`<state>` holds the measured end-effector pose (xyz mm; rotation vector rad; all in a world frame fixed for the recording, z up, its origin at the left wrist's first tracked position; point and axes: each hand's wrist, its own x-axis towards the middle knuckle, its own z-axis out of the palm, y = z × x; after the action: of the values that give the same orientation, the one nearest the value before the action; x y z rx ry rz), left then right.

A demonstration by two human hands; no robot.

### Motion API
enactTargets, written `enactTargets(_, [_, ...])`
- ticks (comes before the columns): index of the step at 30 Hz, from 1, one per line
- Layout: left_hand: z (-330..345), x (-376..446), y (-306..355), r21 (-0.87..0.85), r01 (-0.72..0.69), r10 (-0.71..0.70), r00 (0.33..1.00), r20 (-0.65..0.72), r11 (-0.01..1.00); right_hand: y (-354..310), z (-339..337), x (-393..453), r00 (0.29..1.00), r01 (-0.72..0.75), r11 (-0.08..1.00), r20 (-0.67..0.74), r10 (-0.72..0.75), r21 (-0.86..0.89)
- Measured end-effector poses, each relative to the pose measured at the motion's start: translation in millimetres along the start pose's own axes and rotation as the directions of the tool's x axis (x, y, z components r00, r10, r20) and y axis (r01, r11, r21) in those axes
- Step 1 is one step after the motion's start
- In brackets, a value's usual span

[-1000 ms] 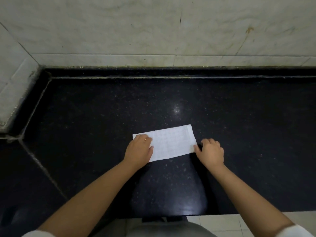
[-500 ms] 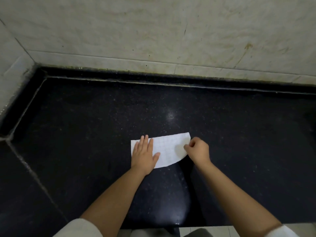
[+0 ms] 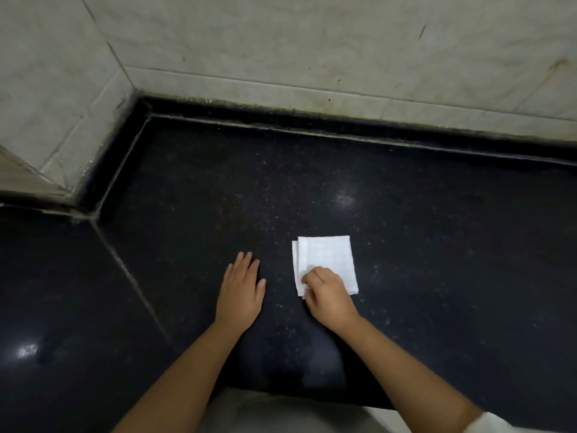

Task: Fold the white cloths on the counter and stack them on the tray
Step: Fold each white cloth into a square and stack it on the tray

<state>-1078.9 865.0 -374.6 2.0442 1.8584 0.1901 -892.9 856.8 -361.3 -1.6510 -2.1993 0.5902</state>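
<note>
A small white cloth (image 3: pixel 331 257) with a faint grid weave lies folded into a rough square on the black counter (image 3: pixel 437 245). Its layered edges show along the left side. My right hand (image 3: pixel 327 292) has curled fingers and pinches the cloth's near left corner, covering that corner. To the left of the cloth, my left hand (image 3: pixel 242 289) lies flat on the counter with straight fingers, a short gap away and holding nothing. No tray is in view.
Pale tiled walls (image 3: pixel 312 51) meet the counter at the back and at the left, forming a corner. A seam (image 3: pixel 125 270) runs diagonally across the counter on the left. The counter's front edge (image 3: pixel 281 393) is just below my forearms.
The long cloth strip has been folded over into a square. My left hand has come off the cloth onto the bare counter. The view has swung left and tilted.
</note>
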Motion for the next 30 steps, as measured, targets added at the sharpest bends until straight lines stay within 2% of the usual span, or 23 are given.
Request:
enactTargets(2, [0.0, 0.0, 0.4, 0.066, -0.014, 0.014, 1.0, -0.002, 0.998, 4.2, -4.6, 0.6, 0.999, 0.022, 1.0, 0.027, -0.023, 0.006])
enactTargets(7, [0.3, 0.3, 1.5, 0.121, -0.02, 0.021, 1.0, -0.008, 0.992, -6.6, -8.1, 0.4, 0.992, 0.024, 0.999, -0.124, -0.019, 0.042])
enactTargets(9, [0.0, 0.1, 1.7, 0.125, -0.012, 0.009, 1.0, 0.023, 0.992, -11.3, -5.7, -3.0, 0.996, 0.056, 0.998, -0.068, -0.056, -0.001])
enactTargets(13, [-0.2, -0.1, 1.4, 0.149, -0.041, 0.034, 0.998, 0.048, 0.988, -8.9, -8.7, -8.7, 0.984, 0.082, 0.997, 0.157, -0.079, -0.015])
enactTargets(15, [-1.9, -1.0, 1.4, 0.136, -0.039, 0.033, 0.998, 0.047, 0.99, -4.1, -18.0, -8.3, 0.98, 0.101, 0.994, 0.173, -0.095, -0.029])
enactTargets(17, [-4.2, 0.3, 3.4, 0.08, -0.024, 0.022, 1.0, 0.022, 0.997, 6.1, -31.8, -8.4, 0.985, 0.14, 0.977, 0.122, -0.12, -0.164])
enactTargets(19, [-2.9, -1.0, 7.8, 0.058, -0.1, 0.101, 0.995, -0.017, 0.993, 18.8, -47.2, -11.5, 0.99, 0.118, 0.932, 0.115, -0.083, -0.342])
enactTargets(22, [2.5, -4.9, 31.2, 0.109, -0.353, 0.358, 0.933, -0.028, 0.929, 40.4, -52.9, -21.8, 0.987, 0.097, 0.884, 0.161, -0.025, -0.457])
enactTargets(23, [3.7, -6.0, 43.2, 0.1, -0.415, 0.419, 0.908, -0.02, 0.904, 45.0, -51.6, -24.3, 0.984, 0.083, 0.884, 0.179, 0.001, -0.461])
enactTargets(25, [8.1, -5.4, 63.9, 0.118, -0.477, 0.475, 0.879, 0.045, 0.871, 50.6, -50.9, -22.5, 0.985, 0.107, 0.9, 0.166, -0.039, -0.423])
enactTargets(30, [13.6, 5.9, 79.9, 0.219, -0.436, 0.424, 0.9, 0.103, 0.873, 47.1, -59.4, -13.7, 0.988, 0.06, 0.988, 0.151, -0.038, -0.144])
